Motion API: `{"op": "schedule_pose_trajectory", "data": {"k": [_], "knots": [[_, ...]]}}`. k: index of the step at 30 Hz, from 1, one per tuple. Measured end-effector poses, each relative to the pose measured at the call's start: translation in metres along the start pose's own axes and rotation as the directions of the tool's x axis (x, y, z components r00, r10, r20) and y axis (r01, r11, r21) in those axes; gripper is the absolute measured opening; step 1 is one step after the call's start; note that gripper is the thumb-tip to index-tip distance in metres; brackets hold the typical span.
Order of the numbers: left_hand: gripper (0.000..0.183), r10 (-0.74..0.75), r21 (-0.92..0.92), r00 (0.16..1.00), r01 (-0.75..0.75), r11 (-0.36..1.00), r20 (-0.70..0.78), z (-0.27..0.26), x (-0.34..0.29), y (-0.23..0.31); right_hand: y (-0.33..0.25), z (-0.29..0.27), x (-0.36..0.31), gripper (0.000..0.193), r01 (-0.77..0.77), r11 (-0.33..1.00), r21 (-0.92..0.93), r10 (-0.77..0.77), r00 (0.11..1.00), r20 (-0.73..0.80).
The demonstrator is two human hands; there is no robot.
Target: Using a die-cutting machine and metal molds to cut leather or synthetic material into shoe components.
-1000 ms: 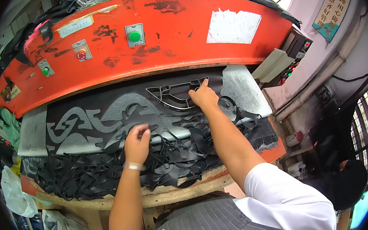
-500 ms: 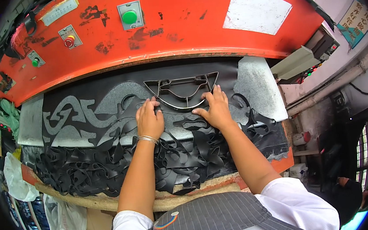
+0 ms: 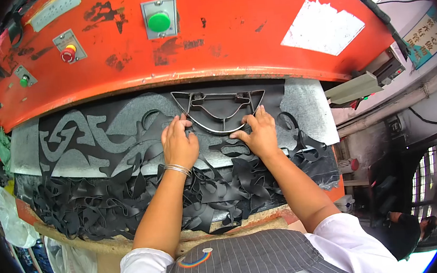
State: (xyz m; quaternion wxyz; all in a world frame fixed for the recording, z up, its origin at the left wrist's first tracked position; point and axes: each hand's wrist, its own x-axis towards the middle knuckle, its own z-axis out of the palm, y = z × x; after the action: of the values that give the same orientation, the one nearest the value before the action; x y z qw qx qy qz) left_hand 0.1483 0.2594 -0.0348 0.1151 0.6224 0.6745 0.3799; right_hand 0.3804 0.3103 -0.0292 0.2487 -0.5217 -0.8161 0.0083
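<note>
A steel strip cutting die (image 3: pixel 222 119), wide and bowl-shaped with cross bars, lies on a black leather-like sheet (image 3: pixel 115 105). My left hand (image 3: pixel 180 146) has its fingertips against the die's lower left edge. At the lower right edge, my right hand (image 3: pixel 261 136) presses with thumb and bent fingers. Between them, both hands hold the die from its near side. Left of it the sheet has curved cut-outs, and the grey cutting board (image 3: pixel 308 109) shows through them.
Tangled black scrap strips (image 3: pixel 114 202) heap along the near edge under my forearms. Beyond the die stands the red press beam (image 3: pixel 241 45), with a green button (image 3: pixel 158 21) and a red knob (image 3: pixel 68 54). A person in dark clothes (image 3: pixel 406 235) is at lower right.
The view has shifted slightly, so the press beam appears larger and lower. Both hands stay at the die's edge, and the die looks tilted a little differently in the picture.
</note>
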Motion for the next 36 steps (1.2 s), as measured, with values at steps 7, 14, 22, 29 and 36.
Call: {"op": "schedule_pose_trajectory", "data": {"k": [7,14,22,29,36], "knots": [[0.029,-0.007,0.011,1.0,0.008,1.0,-0.011,-0.003,-0.005,-0.001,-0.003,0.002,-0.006,0.059,0.035,0.998,-0.056,-0.038,0.998,-0.042],[0.031,-0.285,-0.644,0.909,0.024,0.765,-0.304,-0.099,-0.015,-0.088,-0.041,-0.024,-0.049,0.063,-0.055,0.998,0.026,0.06,0.965,-0.256],[0.06,-0.154,-0.091,0.433,0.161,0.983,-0.888,-0.342,0.002,-0.196,-0.207,-0.097,0.051,0.05,0.377,0.858,0.349,-0.215,0.88,-0.422],[0.041,-0.234,-0.421,0.866,0.03,0.906,-0.442,-0.323,-0.086,-0.137,-0.187,-0.104,-0.017,0.038,0.26,0.913,0.316,-0.24,0.966,-0.102],[0.012,-0.013,-0.223,0.971,0.068,0.972,0.238,-0.178,-0.234,0.005,-0.153,-0.117,-0.176,0.051,0.341,0.89,0.302,-0.456,0.672,0.584]]}}
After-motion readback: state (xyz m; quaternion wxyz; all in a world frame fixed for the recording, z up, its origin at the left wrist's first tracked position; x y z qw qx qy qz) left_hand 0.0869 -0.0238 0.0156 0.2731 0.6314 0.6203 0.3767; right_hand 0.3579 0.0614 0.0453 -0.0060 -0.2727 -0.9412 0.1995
